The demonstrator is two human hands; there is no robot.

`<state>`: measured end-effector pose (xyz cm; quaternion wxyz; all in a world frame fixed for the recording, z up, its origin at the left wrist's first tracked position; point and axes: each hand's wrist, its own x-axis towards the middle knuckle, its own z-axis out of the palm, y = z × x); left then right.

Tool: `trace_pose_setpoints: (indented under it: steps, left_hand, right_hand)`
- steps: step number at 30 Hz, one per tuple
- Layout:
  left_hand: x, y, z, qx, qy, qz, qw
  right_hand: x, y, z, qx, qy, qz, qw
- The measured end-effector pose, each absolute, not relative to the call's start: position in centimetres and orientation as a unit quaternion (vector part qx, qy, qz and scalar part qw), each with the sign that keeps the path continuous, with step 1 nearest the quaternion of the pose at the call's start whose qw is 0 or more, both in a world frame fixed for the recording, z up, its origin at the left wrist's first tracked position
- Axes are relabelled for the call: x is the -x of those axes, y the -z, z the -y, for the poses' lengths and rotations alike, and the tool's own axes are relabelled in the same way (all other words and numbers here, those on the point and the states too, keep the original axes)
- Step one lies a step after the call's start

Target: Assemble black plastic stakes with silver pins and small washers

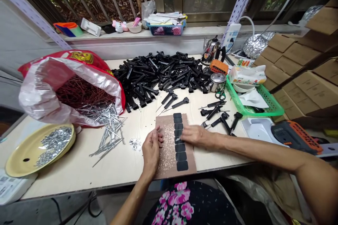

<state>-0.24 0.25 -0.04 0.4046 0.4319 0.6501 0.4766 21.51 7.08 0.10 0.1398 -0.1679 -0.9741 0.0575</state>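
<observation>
A brown board lies at the table's front edge, speckled with pale marks. Along its right side runs a column of black rounded-square pads. My left hand rests at the board's left edge, fingers curled in toward the thumb; anything inside them is hidden. Over the middle pads, my right hand has its fingers pressed together, slightly blurred, and what they hold, if anything, is too small to name. Just left of my left hand is a small scatter of silvery bits. Beyond the board lie a few black clip-like parts with thin metal pins.
A large heap of black parts covers the table's back. At left are an open red-and-white sack of rods, loose silver rods and a yellow bowl. At right sit a green basket, a power tool and cartons.
</observation>
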Motion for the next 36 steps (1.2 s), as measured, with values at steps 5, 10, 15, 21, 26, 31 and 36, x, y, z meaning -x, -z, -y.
trace_pose_setpoints:
  steps: [5, 10, 15, 21, 26, 31, 36]
  left_hand:
    - [0.3, 0.3, -0.3, -0.432, -0.486, -0.642, 0.406]
    - [0.6, 0.5, -0.1, -0.421, -0.49, -0.639, 0.419]
    - [0.5, 0.4, 0.0, -0.423, -0.49, -0.63, 0.429]
    - [4.3, -1.2, -0.1, -0.425, -0.489, -0.684, 0.335]
    - [11.3, -1.3, 1.0, -0.526, -0.376, -0.753, 0.122]
    - [13.3, -0.1, 1.9, -0.633, -0.268, -0.725, 0.028]
    - [13.0, 0.2, 0.7, -0.689, -0.182, -0.702, 0.004]
  right_hand:
    - [-21.6, 0.4, -5.4, 0.167, -0.094, 0.969, 0.159]
    - [-25.8, -2.0, -6.7, 0.293, -0.096, 0.944, 0.119]
    - [-27.4, -4.8, -10.4, 0.371, 0.007, 0.927, 0.054]
    - [-18.9, -1.8, -16.3, 0.335, -0.007, 0.937, 0.1]
    - [-15.0, 1.7, -19.2, 0.325, -0.009, 0.942, 0.08]
    - [-16.1, 1.7, -19.6, 0.303, 0.009, 0.949, 0.084]
    - [-17.9, -0.2, -18.2, 0.318, 0.022, 0.94, 0.124]
